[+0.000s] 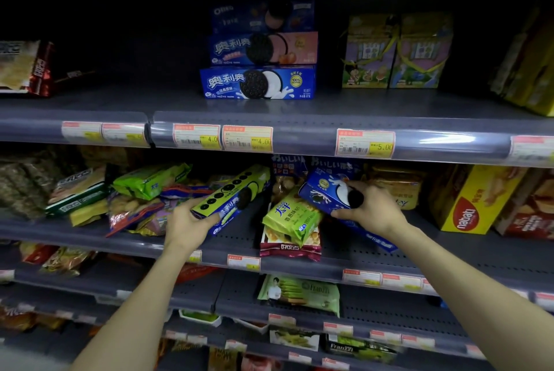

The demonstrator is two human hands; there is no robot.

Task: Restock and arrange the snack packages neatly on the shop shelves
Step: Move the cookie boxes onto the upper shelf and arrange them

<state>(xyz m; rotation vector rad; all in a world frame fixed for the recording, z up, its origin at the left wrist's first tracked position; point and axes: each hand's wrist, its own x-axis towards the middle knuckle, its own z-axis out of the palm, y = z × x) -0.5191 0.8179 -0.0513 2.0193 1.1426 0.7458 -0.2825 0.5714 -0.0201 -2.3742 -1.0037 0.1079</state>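
1. On the upper shelf [90, 107] some tidy work already shows: three Oreo boxes [259, 51] sit stacked flat, labels facing out, with two gift boxes [395, 54] upright side by side to their right. Much of that shelf is bare, so I'd say there is room left to fill.

2. The middle shelf [344, 253] is where the mess remains. On its left, a jumble of bags [135, 193] lies overlapping at odd angles.

3. The left hand [187, 225] is closed round the near end of a green-and-blue Oreo box [232, 195], which tilts up and away over the middle shelf.

4. The right hand [370, 210] grips a blue Oreo box [328, 192], also tilted, just right of the green one and above a green cracker bag [292, 220] that rests on a maroon packet [289, 246].

5. To the far right a yellow Nabati box [470, 201] stands on end, reasonably orderly.

6. The lower shelves hold scattered packs with wide gaps between them; they look untouched.

7. My judgement: early to middling progress. Both held boxes need a place, likely with the stack above, and the loose bags need straightening.
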